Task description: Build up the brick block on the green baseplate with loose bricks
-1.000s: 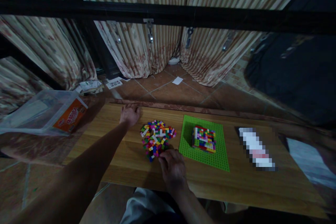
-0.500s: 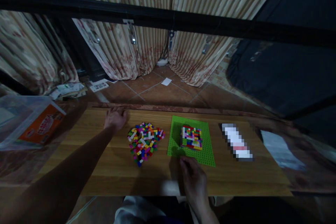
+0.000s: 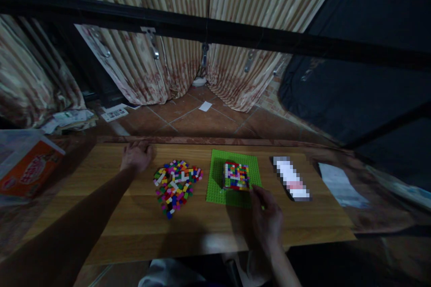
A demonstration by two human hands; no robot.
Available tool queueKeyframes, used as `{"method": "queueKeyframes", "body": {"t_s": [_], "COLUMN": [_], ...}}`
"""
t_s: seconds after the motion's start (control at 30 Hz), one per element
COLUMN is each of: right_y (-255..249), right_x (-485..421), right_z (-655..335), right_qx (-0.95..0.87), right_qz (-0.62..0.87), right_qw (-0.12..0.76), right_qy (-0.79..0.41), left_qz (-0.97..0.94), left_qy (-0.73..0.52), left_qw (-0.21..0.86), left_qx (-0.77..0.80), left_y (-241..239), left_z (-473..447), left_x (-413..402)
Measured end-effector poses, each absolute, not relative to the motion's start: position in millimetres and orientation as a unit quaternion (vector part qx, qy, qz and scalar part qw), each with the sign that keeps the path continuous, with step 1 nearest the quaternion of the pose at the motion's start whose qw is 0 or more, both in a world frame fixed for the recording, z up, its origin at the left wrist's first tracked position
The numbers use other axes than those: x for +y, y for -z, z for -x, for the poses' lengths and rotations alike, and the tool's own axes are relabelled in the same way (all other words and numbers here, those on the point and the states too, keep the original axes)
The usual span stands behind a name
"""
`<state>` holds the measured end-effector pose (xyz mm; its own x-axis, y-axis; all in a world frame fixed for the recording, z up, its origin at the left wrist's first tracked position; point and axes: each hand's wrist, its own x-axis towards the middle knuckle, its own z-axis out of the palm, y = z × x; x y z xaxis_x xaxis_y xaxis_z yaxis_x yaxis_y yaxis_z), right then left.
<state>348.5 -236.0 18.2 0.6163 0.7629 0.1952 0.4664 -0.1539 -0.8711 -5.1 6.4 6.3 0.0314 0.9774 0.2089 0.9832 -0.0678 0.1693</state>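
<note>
My right hand (image 3: 268,215) is at the near right corner of the brick build (image 3: 236,176), thumb and fingertips pinched together. Whatever sits in the pinch is too small and dark to make out. The build is a multicoloured block of small toy bricks standing on a green studded baseplate (image 3: 215,188). My left hand (image 3: 136,154) lies on the far left part of the wooden table (image 3: 128,224), its fingers loosely spread by the far edge, holding nothing I can see. Between that hand and the baseplate lies a pile of loose coloured bricks (image 3: 177,184).
A phone (image 3: 291,179) with a blurred screen lies right of the baseplate. Past the table's right end is a white sheet (image 3: 341,184). A clear plastic box (image 3: 20,136) with an orange label stands at left. Curtains (image 3: 182,67) hang beyond the table.
My right hand has moved right, from the baseplate's near left part to the build's near right corner. My left hand stays by the far edge. The whole view has shifted slightly.
</note>
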Motion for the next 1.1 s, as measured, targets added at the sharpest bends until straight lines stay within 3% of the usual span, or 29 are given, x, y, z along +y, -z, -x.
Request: {"method": "queueKeyframes", "body": {"t_s": [0.37, 1.1], "right_y": [-27.9, -27.8], "right_x": [-214.0, -214.2], "right_z": [-350.1, -351.0], "right_qx": [-0.409, -0.383], "right_qz": [0.772, 0.762], "right_qw": [0.463, 0.494], "right_qy": [-0.149, -0.168], "left_qz": [0.712, 0.715], "left_qy": [0.123, 0.14], "left_qw": [0.004, 0.014], "left_qx": [-0.691, -0.685], "left_y": [-10.6, -6.8], "left_z": [2.4, 4.0], "left_x": [4.2, 4.8]}}
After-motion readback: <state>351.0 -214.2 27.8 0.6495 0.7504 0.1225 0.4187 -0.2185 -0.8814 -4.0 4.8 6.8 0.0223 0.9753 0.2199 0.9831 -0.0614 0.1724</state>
